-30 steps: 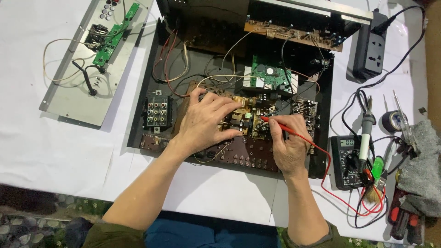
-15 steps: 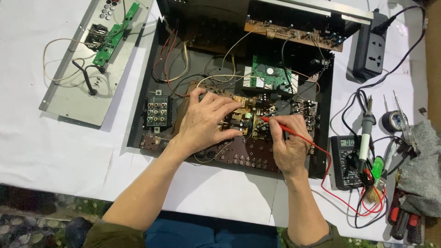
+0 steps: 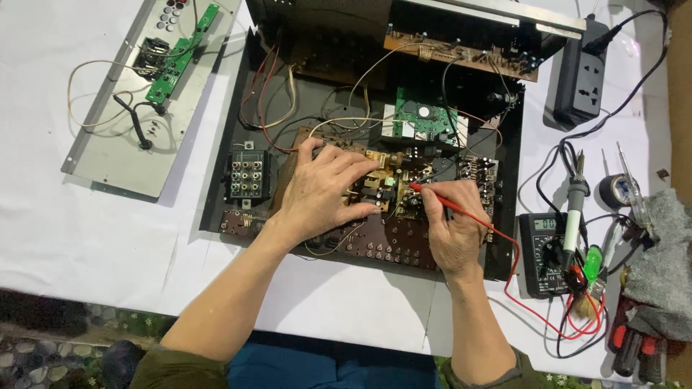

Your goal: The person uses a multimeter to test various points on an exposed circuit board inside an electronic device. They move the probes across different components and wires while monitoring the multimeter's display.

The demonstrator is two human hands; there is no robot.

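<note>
An opened black amplifier chassis (image 3: 216, 194) lies on a white table, full of wires and circuit boards. My left hand (image 3: 321, 191) rests flat on the brown main circuit board (image 3: 382, 184), fingers pressing on its components. My right hand (image 3: 454, 223) pinches a red multimeter probe (image 3: 440, 198) like a pen, its tip touching the board just right of my left fingertips. The probe's red lead (image 3: 513, 288) runs to a black multimeter (image 3: 542, 252) at the right. A small green circuit board (image 3: 422, 122) sits behind the hands.
A detached grey front panel (image 3: 122, 162) with a green board strip lies at upper left. A black power strip (image 3: 582, 79) is at upper right. A soldering iron (image 3: 574, 205), tape roll (image 3: 613, 191), grey cloth (image 3: 667, 266), brush and screwdrivers (image 3: 631, 349) crowd the right edge.
</note>
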